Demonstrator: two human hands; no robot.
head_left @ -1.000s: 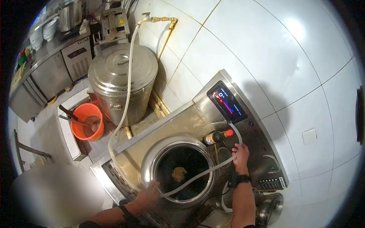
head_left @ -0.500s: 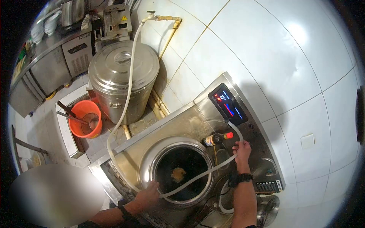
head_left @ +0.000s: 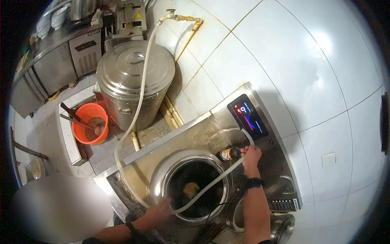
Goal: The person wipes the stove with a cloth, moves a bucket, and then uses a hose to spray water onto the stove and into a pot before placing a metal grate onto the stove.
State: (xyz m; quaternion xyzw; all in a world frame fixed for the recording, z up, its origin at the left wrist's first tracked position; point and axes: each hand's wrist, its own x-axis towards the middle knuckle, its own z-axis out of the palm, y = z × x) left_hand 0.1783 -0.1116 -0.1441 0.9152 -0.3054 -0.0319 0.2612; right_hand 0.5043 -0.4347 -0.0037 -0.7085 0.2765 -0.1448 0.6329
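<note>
A pale, translucent hose [head_left: 217,181] runs across a round steel pot [head_left: 156,179] sunk in the stove top. My right hand [head_left: 252,157] is closed around the hose near its free end, which points up towards the lit control panel [head_left: 248,116]. Lower down, my left hand [head_left: 159,213] grips the same hose at the pot's near left rim; some of its fingers are hidden. A dark bottle [head_left: 230,153] with a label lies right beside my right hand, its red cap now covered. Inside the dark pot shows a brownish patch [head_left: 190,189].
From a wall tap [head_left: 167,16] the hose hangs down past a large lidded steel drum [head_left: 136,81]. An orange bucket [head_left: 91,138] with long-handled tools stands on the floor. Steel cabinets [head_left: 57,61] line the far left. White tiles cover the wall.
My right hand has shifted left and slightly down with the hose, coming over the bottle's cap. The hose's end has tipped more upright. My left hand stays near the same spot.
</note>
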